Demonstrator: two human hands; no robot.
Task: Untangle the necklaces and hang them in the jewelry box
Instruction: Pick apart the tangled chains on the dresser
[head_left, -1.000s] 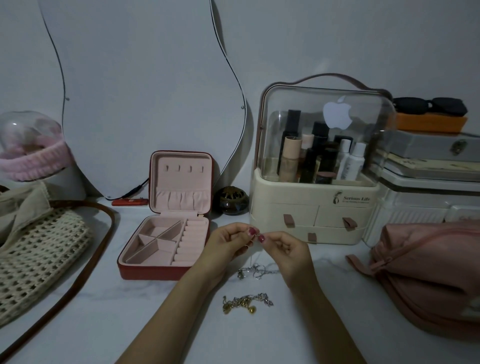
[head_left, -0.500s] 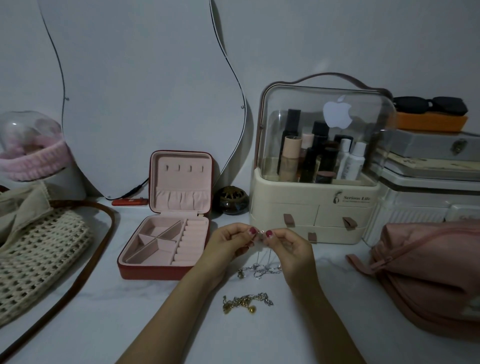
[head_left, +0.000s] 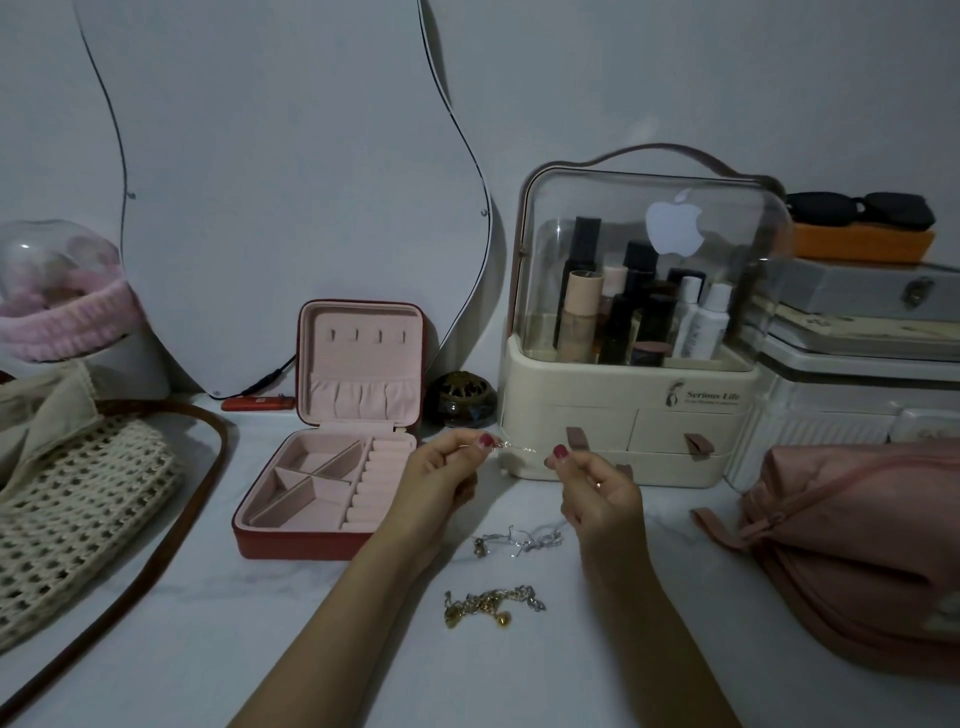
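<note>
Left hand (head_left: 441, 478) and right hand (head_left: 597, 491) each pinch a thin silver chain (head_left: 514, 448) stretched between them, jewelry box (head_left: 332, 457) at nine o'clock.

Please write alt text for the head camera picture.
Two hands, left hand and right hand, pinch a thin chain stretched between them above a white table. An open jewelry box stands left; two tangled necklaces lie below.

A red jewelry box (head_left: 332, 467) with pink lining stands open, its lid upright with four hooks. Right of the box, a thin silver chain (head_left: 514, 448) is stretched taut above the worktop. A tangled silver necklace (head_left: 519, 540) lies below it, and a gold necklace (head_left: 491, 607) lies heaped nearer still.
</note>
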